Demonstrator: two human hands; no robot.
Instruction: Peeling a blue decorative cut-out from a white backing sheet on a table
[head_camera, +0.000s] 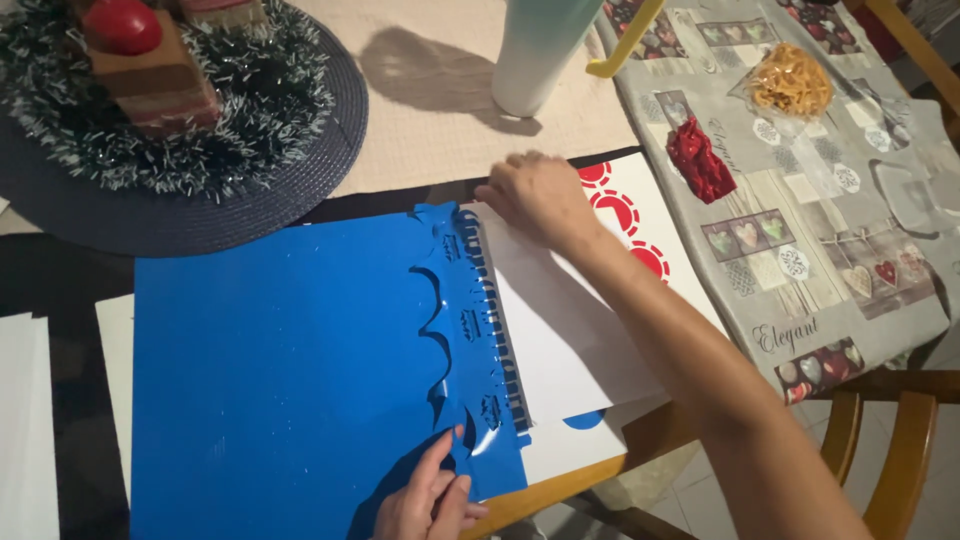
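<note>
Glossy blue plastic catches the light: a large blue sheet (300, 370) lies flat across the table (560, 490), its right edge cut into scallops and punched with a row of small slots where a spiral binding (495, 320) runs down it. Beside the binding lies a white page (570, 340), smooth and matte, and under that a white sheet with red ring shapes (625, 215) peeks out at the top.

The left hand (430, 500) sits at the bottom edge of the view, fingers bent, thumb and forefinger pinching the lower right corner of the blue sheet just below the last scallop. The right hand (535, 195) reaches in from the right, forearm slanting across the white page, palm down, fingers curled and pressed on the page's top corner right by the upper end of the binding; it presses rather than grasps. So the blue sheet is held at its lower corner by one hand, while the other rests at the top of the spine.

Farther off, a round dark mat (200, 215) carries a bristly green tinsel wreath (260, 110). A pale cylinder (535, 55) stands upright on a cream cloth (430, 130). On a patterned cloth (800, 260) to the right lie a red crinkled bundle (700, 160) and a bag of orange strands (790, 80).
</note>
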